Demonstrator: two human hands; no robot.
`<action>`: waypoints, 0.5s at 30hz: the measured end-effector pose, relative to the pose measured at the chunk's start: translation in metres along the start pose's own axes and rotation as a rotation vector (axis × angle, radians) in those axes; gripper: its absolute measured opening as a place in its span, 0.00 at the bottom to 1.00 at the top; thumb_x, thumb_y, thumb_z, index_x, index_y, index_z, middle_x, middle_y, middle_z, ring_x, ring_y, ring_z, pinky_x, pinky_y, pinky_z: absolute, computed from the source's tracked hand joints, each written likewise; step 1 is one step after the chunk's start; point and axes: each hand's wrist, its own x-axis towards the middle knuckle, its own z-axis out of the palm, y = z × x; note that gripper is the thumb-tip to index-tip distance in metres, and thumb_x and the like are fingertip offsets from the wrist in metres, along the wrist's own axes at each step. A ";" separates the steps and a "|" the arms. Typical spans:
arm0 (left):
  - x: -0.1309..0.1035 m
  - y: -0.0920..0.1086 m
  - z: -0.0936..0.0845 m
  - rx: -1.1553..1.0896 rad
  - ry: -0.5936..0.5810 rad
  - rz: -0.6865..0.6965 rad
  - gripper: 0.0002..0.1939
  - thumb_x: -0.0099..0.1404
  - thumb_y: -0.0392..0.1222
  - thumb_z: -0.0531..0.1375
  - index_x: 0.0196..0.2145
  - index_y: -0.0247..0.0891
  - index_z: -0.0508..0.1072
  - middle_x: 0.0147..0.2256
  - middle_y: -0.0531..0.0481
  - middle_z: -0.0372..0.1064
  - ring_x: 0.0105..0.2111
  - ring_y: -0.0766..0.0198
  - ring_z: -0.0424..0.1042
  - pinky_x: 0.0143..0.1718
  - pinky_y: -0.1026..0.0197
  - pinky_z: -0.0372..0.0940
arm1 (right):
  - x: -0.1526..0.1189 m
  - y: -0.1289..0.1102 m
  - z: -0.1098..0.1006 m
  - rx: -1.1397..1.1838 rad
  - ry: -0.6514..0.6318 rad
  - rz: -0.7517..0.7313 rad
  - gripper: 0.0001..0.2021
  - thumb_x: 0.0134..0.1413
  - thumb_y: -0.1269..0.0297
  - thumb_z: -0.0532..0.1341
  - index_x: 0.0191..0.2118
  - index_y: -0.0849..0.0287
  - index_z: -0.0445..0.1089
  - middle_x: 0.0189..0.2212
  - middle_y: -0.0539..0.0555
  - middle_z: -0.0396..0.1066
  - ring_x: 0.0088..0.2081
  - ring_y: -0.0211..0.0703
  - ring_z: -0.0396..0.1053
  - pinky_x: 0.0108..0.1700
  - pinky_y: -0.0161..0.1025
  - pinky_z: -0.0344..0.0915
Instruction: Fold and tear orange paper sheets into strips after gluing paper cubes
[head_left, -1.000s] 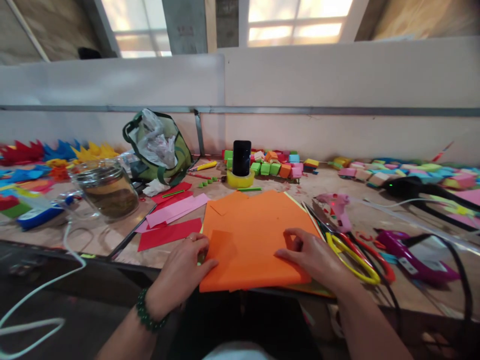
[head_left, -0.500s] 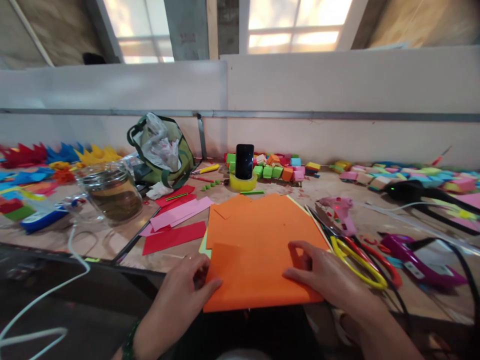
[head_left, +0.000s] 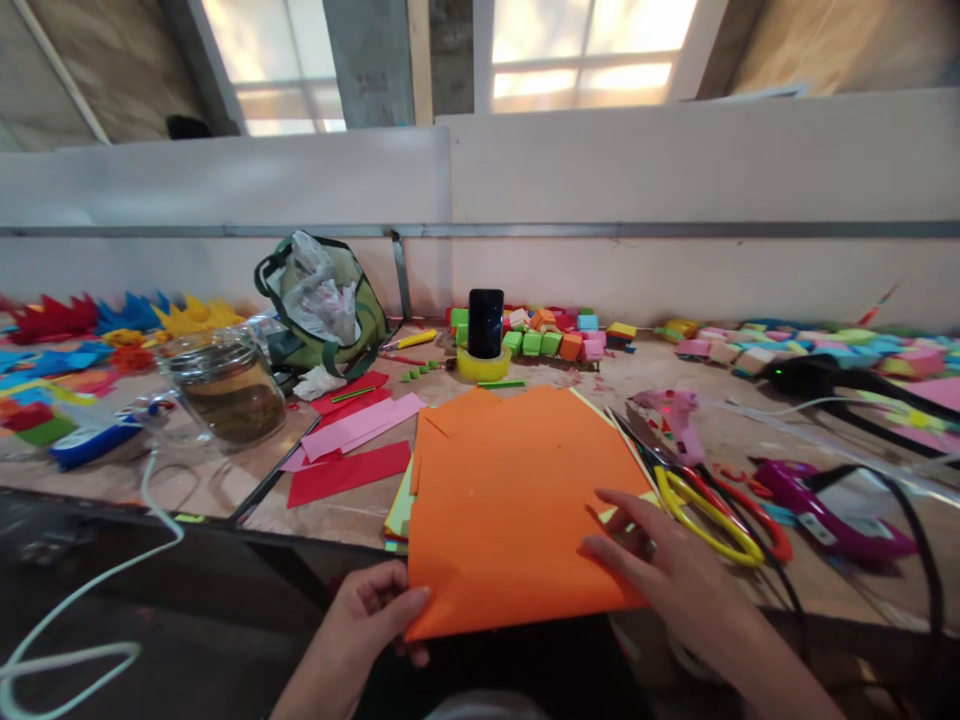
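A large orange paper sheet (head_left: 510, 500) lies at the table's front edge, its near side bulging out past the edge. Other orange pieces and yellow-green sheets (head_left: 401, 505) show beneath it. My left hand (head_left: 382, 610) pinches the near left corner of the orange sheet, thumb on top. My right hand (head_left: 652, 550) rests at the sheet's right side, thumb and forefinger apart on or just over the paper; the other fingers are curled and partly hidden.
Yellow-handled scissors (head_left: 705, 515), a pink glue gun (head_left: 679, 420) and a purple tool (head_left: 832, 515) lie right. Red strips (head_left: 349, 475), a glass jar (head_left: 229, 390) and a green bag (head_left: 367, 320) sit left. A phone (head_left: 486, 322) stands in a tape roll (head_left: 484, 365) behind.
My left hand has moved down and toward me to the sheet's near corner. The sheet's near part now lies flatter, with its left corner lower. My right hand has shifted slightly right.
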 end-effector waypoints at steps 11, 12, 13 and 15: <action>-0.032 0.016 0.003 0.273 -0.099 0.414 0.15 0.61 0.52 0.60 0.27 0.37 0.68 0.35 0.44 0.73 0.38 0.57 0.71 0.42 0.58 0.66 | -0.015 0.021 -0.003 0.463 0.014 0.028 0.39 0.38 0.47 0.69 0.57 0.58 0.63 0.53 0.67 0.67 0.48 0.58 0.71 0.45 0.48 0.73; -0.034 0.017 0.002 0.291 -0.106 0.467 0.16 0.61 0.53 0.60 0.25 0.38 0.66 0.35 0.42 0.73 0.41 0.54 0.71 0.43 0.57 0.66 | -0.016 0.021 -0.002 0.489 -0.003 0.016 0.41 0.37 0.48 0.70 0.58 0.58 0.62 0.54 0.68 0.66 0.51 0.59 0.69 0.46 0.48 0.73; -0.037 0.018 0.002 0.310 -0.109 0.524 0.17 0.61 0.52 0.60 0.23 0.38 0.65 0.35 0.42 0.74 0.45 0.51 0.71 0.44 0.55 0.66 | -0.017 0.020 -0.001 0.515 -0.023 0.003 0.42 0.36 0.49 0.71 0.59 0.57 0.61 0.56 0.68 0.65 0.53 0.60 0.68 0.47 0.49 0.72; -0.042 0.019 0.001 0.333 -0.081 0.641 0.17 0.61 0.49 0.61 0.21 0.39 0.63 0.34 0.41 0.75 0.49 0.48 0.69 0.48 0.52 0.64 | -0.020 0.016 0.002 0.582 -0.095 -0.018 0.44 0.36 0.49 0.71 0.61 0.54 0.58 0.58 0.67 0.62 0.53 0.60 0.67 0.49 0.51 0.70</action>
